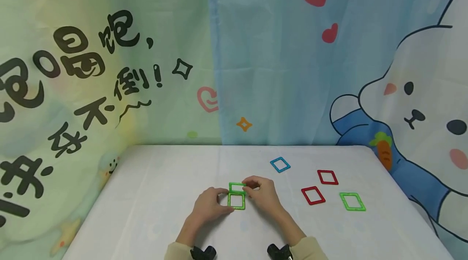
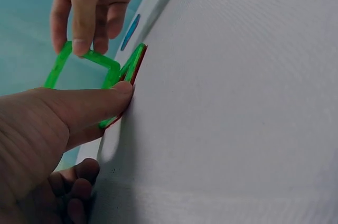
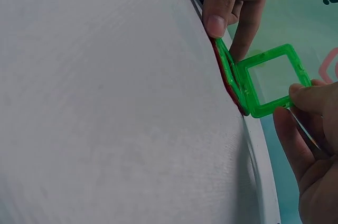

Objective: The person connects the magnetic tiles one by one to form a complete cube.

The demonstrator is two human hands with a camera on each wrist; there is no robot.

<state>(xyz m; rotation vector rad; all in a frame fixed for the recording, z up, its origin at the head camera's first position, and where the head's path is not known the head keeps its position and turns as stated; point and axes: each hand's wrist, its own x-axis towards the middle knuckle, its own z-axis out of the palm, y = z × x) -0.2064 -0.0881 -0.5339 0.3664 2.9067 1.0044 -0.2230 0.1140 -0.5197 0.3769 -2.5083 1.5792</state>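
Observation:
A green square tile frame [image 1: 237,208] lies low over the white table, and a red frame [image 3: 218,65] shows flat beneath it in the wrist views. My left hand [image 1: 209,205] holds this layered pair at its left side, thumb on the near edge and fingers at the far one. Another green square frame [image 3: 264,55] stands tilted up from the far edge of the pair, the two meeting along that side. With thumb and fingers, my right hand [image 1: 265,195] pinches the raised frame near its upper right corner.
On the white table [image 1: 146,211], a blue frame [image 1: 285,161] lies toward the back. Two red frames, one farther back [image 1: 325,171] and one nearer [image 1: 308,188], lie to the right, with a green frame [image 1: 349,193] beside them. A printed curtain [image 1: 263,89] hangs behind.

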